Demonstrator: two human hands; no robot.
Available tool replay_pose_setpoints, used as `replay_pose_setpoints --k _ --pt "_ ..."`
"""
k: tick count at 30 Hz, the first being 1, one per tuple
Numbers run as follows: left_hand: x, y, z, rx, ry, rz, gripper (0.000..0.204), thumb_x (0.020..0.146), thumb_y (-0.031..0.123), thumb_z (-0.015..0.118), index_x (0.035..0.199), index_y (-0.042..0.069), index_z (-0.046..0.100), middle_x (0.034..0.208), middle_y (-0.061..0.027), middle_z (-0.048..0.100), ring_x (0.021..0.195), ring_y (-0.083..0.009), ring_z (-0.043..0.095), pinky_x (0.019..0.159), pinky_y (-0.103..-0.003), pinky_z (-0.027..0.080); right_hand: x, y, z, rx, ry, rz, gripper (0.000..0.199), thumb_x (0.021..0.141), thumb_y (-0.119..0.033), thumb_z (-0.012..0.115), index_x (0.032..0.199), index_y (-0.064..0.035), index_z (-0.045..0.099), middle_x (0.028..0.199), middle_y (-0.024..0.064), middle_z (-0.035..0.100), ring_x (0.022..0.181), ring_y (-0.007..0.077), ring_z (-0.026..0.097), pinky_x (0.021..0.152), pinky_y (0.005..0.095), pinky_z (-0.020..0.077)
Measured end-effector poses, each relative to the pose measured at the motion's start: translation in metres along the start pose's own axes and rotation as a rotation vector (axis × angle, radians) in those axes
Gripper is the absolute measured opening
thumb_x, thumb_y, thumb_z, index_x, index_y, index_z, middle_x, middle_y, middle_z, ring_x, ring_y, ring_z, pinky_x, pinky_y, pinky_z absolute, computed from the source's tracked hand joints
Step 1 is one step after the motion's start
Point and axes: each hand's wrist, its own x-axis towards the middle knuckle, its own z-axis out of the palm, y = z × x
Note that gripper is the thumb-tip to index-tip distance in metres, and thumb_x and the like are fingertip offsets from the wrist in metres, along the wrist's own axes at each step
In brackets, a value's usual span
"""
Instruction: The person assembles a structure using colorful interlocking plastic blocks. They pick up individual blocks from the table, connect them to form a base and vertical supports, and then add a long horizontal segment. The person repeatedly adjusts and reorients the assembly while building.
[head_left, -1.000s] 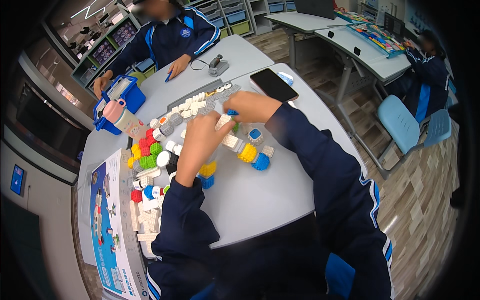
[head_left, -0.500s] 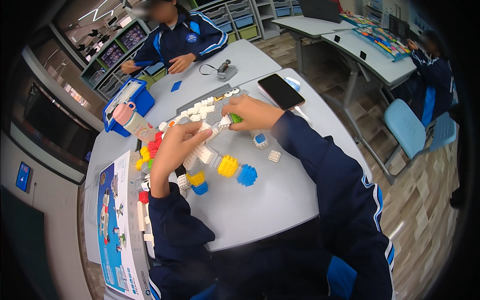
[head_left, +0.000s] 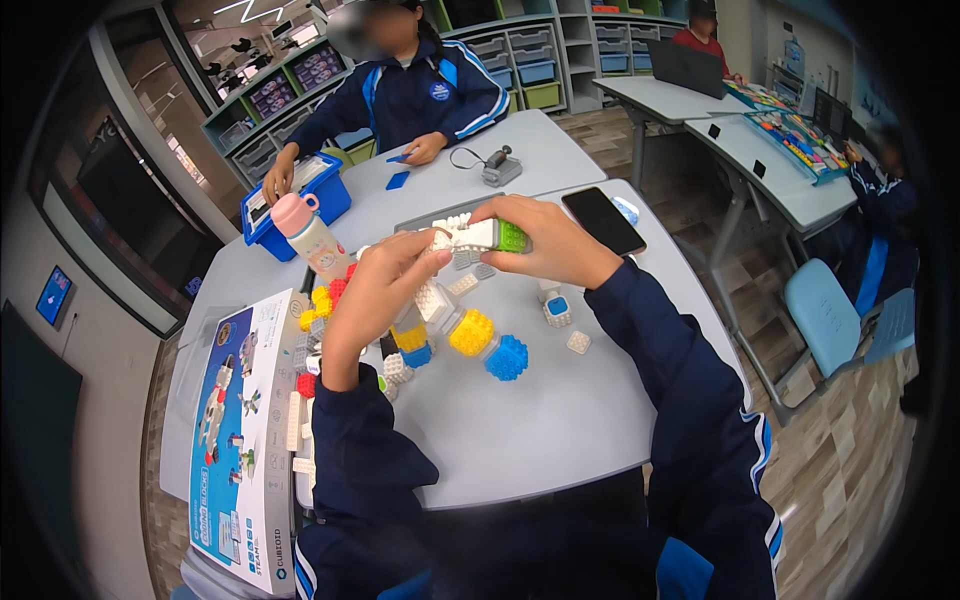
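Observation:
My left hand (head_left: 372,290) is closed around the white upper part of a toy block model, thumb and fingers pinching it. Out of that grip a limb of white pieces (head_left: 432,303) slopes down to a yellow studded block (head_left: 471,332) and a blue studded block (head_left: 507,357). A second yellow-and-blue limb hangs beside it, partly hidden by the hand. My right hand (head_left: 558,240) is closed on a white block piece (head_left: 474,233) with a green block (head_left: 513,237) at its end. The white piece meets the model between both hands; my fingers cover where they touch.
Left of my hands are a pink-topped bottle (head_left: 310,235), a blue bin (head_left: 318,192), loose colored blocks (head_left: 325,305) and a printed box (head_left: 235,440). To the right lie a phone (head_left: 604,220), a white-and-blue cube (head_left: 557,308) and a small white block (head_left: 577,342). A person sits opposite.
The model and both hands are raised off the grey tray area, and the green block shows more. The person opposite has put one hand at the blue bin. My view has shifted.

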Motion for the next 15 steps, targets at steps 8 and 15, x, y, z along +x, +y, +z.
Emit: replay_pose_setpoints --k 8,15 --pt "-0.007 0.017 -0.005 0.003 0.044 -0.007 0.034 0.098 0.025 0.058 0.12 0.0 0.065 0.089 -0.013 0.062 0.083 -0.0216 0.056 0.075 -0.034 0.045 0.0 -0.027 0.002 -0.415 0.08 -0.123 0.047 0.082 -0.034 0.075 0.12 -0.0107 0.059 0.091 0.0052 0.056 0.086 0.0213 0.061 0.072 0.0335 0.05" --pt "-0.011 0.034 -0.006 0.096 0.078 0.042 0.033 0.099 0.021 0.056 0.121 -0.002 0.063 0.091 -0.0157 0.061 0.086 -0.0271 0.056 0.078 -0.037 0.045 0.005 -0.041 -0.004 -0.584 0.205 -0.283 0.051 0.083 -0.044 0.072 0.116 -0.0083 0.058 0.089 0.0049 0.053 0.083 0.0184 0.061 0.064 0.03 0.0501"
